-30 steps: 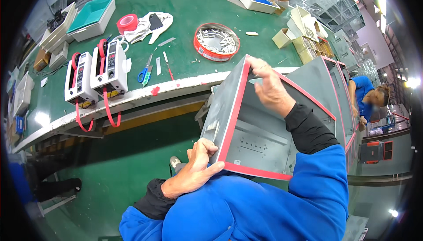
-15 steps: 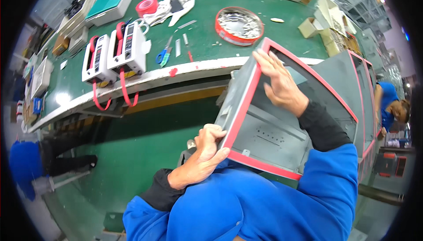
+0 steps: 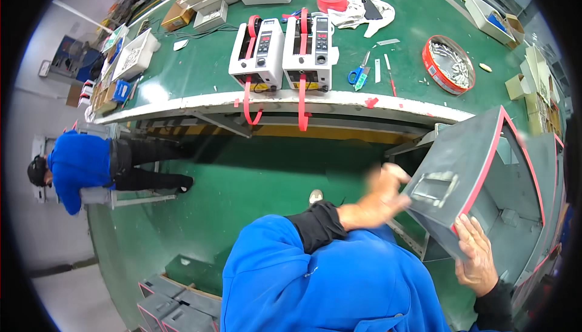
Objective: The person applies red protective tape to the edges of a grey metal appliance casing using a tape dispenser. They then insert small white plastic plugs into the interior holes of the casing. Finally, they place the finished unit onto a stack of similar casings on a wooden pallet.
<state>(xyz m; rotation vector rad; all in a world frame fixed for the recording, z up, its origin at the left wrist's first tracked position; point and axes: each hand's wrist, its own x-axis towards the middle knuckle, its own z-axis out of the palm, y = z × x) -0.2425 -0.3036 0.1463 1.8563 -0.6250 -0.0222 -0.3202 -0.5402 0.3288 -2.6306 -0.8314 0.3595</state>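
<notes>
Okay, box (image 3: 454, 156) right of left hand (image 3: 377, 201), fingers too blurred to tell; right hand (image 3: 478, 260) closer, fingers touching box's near corner, clamping unclear.

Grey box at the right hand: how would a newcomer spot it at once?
Follow the near edge of the green workbench rightward to the red-trimmed grey box that the right hand touches. Unlike the boxes to its right, it shows a side with a rectangular outline and pale patches.
</notes>
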